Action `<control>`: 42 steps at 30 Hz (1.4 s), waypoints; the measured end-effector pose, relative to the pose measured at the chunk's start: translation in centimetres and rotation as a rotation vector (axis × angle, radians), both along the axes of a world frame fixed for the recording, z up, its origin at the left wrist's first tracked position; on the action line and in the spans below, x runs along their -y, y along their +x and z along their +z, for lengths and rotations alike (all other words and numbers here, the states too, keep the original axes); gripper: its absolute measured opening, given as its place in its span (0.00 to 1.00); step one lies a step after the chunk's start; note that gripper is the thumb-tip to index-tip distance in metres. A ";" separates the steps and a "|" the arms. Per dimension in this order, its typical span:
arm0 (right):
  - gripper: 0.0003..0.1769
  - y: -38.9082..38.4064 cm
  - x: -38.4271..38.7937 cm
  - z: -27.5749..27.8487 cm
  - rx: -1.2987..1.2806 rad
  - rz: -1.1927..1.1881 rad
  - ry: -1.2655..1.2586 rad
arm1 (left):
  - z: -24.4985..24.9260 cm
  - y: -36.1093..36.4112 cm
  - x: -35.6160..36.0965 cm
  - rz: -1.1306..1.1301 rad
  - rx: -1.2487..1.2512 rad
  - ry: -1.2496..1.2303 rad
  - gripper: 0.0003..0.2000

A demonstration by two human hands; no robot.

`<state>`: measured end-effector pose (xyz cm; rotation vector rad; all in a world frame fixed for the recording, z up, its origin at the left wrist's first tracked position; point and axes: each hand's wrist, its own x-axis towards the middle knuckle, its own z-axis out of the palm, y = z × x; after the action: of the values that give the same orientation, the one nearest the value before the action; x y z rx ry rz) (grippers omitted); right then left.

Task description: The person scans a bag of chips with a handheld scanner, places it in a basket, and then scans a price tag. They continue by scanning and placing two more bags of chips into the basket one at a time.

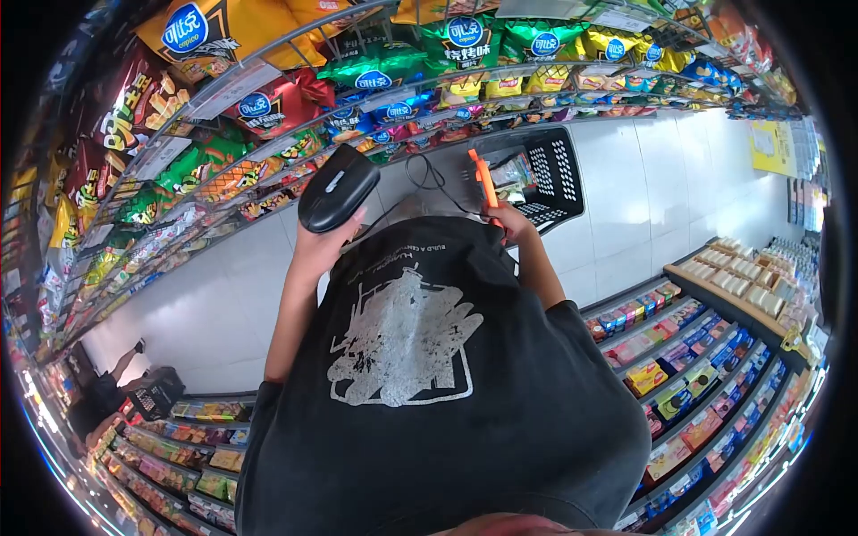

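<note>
My left hand (323, 243) is wrapped round a smooth black rounded case (340, 186) with a small pale mark on top, raised in front of the chip shelves. What the case contains is hidden. My right hand (513, 221) is closed on the orange handle (484, 179) of a black shopping basket (561, 174) with slotted walls. Inside the basket lie some packaged goods (516, 177), too small to identify. A thin black cord (427, 171) loops between my hands.
Wire shelves of chip bags (375, 71) curve across the front and left. Low racks of boxed snacks (688, 357) stand behind me on the right, beside a wooden-edged display (733, 281). Another person (96, 402) is at lower left near a dark basket (154, 391). Pale tiles (617, 188) form the aisle floor.
</note>
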<state>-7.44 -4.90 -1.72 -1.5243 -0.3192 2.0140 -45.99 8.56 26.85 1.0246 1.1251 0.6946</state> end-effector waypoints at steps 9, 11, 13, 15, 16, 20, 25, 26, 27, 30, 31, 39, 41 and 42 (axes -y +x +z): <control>0.07 0.4 -1.2 3.7 -0.228 0.170 -0.133 | -1.8 -2.6 3.6 0.080 -0.037 0.052 0.15; 0.07 0.5 -2.4 4.3 -0.263 0.244 -0.217 | -1.7 -2.7 4.6 0.166 -0.012 0.062 0.11; 0.10 0.2 -3.3 4.5 -0.266 0.222 -0.288 | -1.7 -3.4 5.5 0.228 -0.025 0.070 0.09; 0.09 0.4 -3.6 2.8 -0.182 0.237 -0.314 | -1.8 -4.2 6.4 0.292 -0.043 0.070 0.08; 0.08 1.6 -3.6 0.8 -0.143 0.339 -0.330 | -2.1 -4.9 7.0 0.323 -0.044 0.068 0.08; 0.05 1.2 -6.6 3.7 -0.084 0.649 -0.427 | -3.4 -7.4 8.8 0.435 -0.021 0.060 0.08; 0.28 -0.9 -9.9 4.4 0.078 1.377 -0.313 | -3.5 -11.5 9.5 0.592 0.124 -0.049 0.10; 0.33 -2.5 -10.9 5.7 0.316 1.417 -0.569 | -3.4 -12.2 9.5 0.630 0.139 -0.063 0.10; 0.37 -2.6 -11.1 4.7 0.356 1.485 -0.548 | -3.4 -12.8 9.6 0.650 0.129 -0.060 0.10; 0.37 -4.1 -11.0 3.5 0.413 1.518 -0.490 | -4.0 -15.7 9.5 0.623 0.093 -0.019 0.09; 0.35 -2.7 -9.8 0.0 0.328 1.558 -0.348 | -4.2 -16.8 9.5 0.600 0.078 -0.003 0.09; 0.17 -9.4 -3.6 -4.3 0.367 0.952 -0.274 | -4.4 -25.9 8.0 0.544 0.036 0.018 0.09; 0.13 -12.8 -1.3 -6.5 0.483 0.701 -0.439 | -4.2 -27.9 8.0 0.544 0.092 -0.007 0.09; 0.11 -14.9 -1.2 -6.2 0.561 0.708 -0.367 | -3.9 -29.0 7.8 0.500 0.067 -0.007 0.09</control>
<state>-22.33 -3.66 -7.95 -2.4752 -0.8463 2.1801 -74.99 0.72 22.93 0.7081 1.3372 1.1110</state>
